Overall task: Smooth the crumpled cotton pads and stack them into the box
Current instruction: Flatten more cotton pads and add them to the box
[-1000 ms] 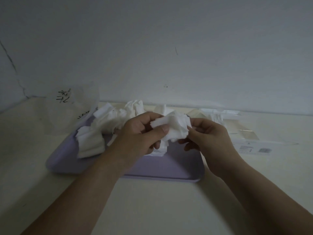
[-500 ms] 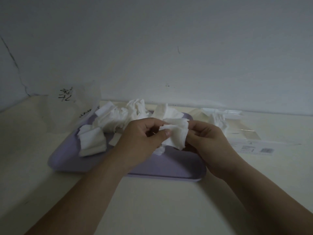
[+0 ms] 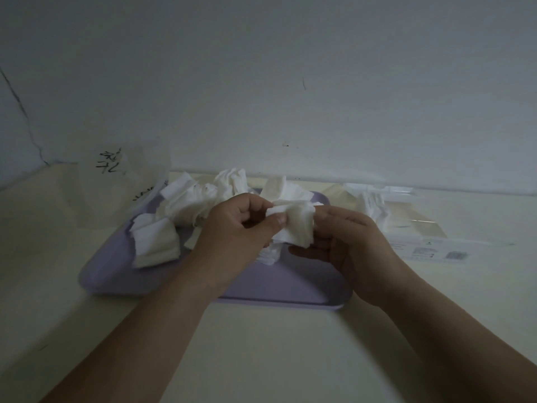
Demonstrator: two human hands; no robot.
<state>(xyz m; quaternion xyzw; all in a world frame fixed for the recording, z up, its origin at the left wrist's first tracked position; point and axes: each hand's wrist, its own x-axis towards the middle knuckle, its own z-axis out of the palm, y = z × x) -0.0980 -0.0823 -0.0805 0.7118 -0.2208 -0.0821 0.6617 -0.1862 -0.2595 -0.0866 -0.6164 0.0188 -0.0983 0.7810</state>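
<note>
Early stage imo: purple tray [image 3: 290, 289] carries a big heap of crumpled pads [image 3: 191, 202] on its far half, so most are left to do. Clear box [image 3: 412, 228] sits right of the tray and holds only a few white pads [image 3: 372, 207] at the far end. One pad [image 3: 296, 228] is above tray centre btwn both hands: left hand [image 3: 238, 237] thumb+fingers pinch its left edge, right hand [image 3: 354, 251] fingers curl on its right edge, approx half flattened

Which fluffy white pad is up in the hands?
The crumpled pad pinched between the left hand and right hand, held above the purple tray; the other pads lie on it.
</note>
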